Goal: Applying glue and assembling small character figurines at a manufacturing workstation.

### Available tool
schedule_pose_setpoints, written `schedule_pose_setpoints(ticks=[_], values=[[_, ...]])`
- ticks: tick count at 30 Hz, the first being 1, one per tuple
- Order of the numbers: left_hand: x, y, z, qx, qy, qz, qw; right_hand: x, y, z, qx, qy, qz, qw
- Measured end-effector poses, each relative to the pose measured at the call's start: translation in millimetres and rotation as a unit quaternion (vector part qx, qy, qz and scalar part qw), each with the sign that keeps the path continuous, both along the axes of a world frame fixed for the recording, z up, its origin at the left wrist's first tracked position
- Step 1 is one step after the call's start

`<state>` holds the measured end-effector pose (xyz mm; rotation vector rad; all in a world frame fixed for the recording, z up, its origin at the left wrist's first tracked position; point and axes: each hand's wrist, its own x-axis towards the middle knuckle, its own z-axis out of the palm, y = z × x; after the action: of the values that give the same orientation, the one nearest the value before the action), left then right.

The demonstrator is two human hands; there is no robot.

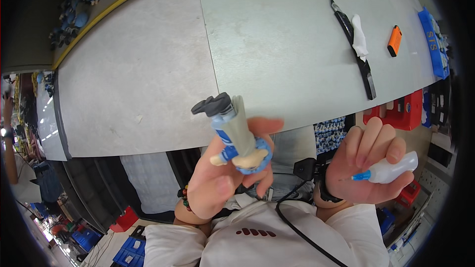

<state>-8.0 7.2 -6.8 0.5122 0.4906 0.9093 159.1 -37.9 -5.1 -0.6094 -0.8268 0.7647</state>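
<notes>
My left hand (pixel 210 183) grips a small painted figurine (pixel 240 131) upside down, its black shoes pointing up and its blue-capped head low in my fingers. The figurine wears blue with a grey piece along its back. To the right, my right hand (pixel 361 168) is wrapped round a white squeeze bottle (pixel 396 168) with a blue needle tip that points left toward the figurine. The tip and the figurine are well apart. Both hands are raised in front of my body, near the table's front edge.
On the light grey table (pixel 138 69) lie a black cutter knife (pixel 346 32), a crumpled white tissue (pixel 359 37) and an orange box-like item (pixel 394 41). A blue tray (pixel 434 44) sits at the right edge. More figurines (pixel 81 7) fill a yellow-edged shelf at far left. A red stool (pixel 403 111) stands right.
</notes>
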Motion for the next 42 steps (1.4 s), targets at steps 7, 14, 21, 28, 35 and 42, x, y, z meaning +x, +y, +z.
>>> schedule_pose_setpoints(ticks=[7, 14, 21, 28, 35, 42], values=[[-9.5, -4.7, -0.3, -0.004, -0.004, -0.063, 0.998, -2.1, 2.9, 0.6, -0.004, -0.024, 0.006, 1.000], [-12.0, -9.8, -6.4, 0.022, -0.111, -0.076, 0.991, -11.1, 6.3, 6.3, -0.037, -0.019, 0.004, 0.999], [-12.8, -6.4, -10.7, 0.089, -0.060, -0.089, 0.990, -13.1, 3.7, 7.3, -0.008, -0.108, 0.064, 0.992], [-7.9, -8.1, -2.8, 0.157, 0.037, -0.068, 0.985, -21.0, 0.4, 12.6, -0.034, -0.152, 0.007, 0.988], [-2.4, -12.4, 8.7, 0.126, 0.078, -0.051, 0.988, -10.3, 1.9, 25.5, -0.042, -0.375, 0.091, 0.922], [3.4, -14.8, 6.4, 0.121, 0.136, 0.017, 0.983, -14.1, -4.9, 33.5, -0.008, -0.501, 0.036, 0.865]])
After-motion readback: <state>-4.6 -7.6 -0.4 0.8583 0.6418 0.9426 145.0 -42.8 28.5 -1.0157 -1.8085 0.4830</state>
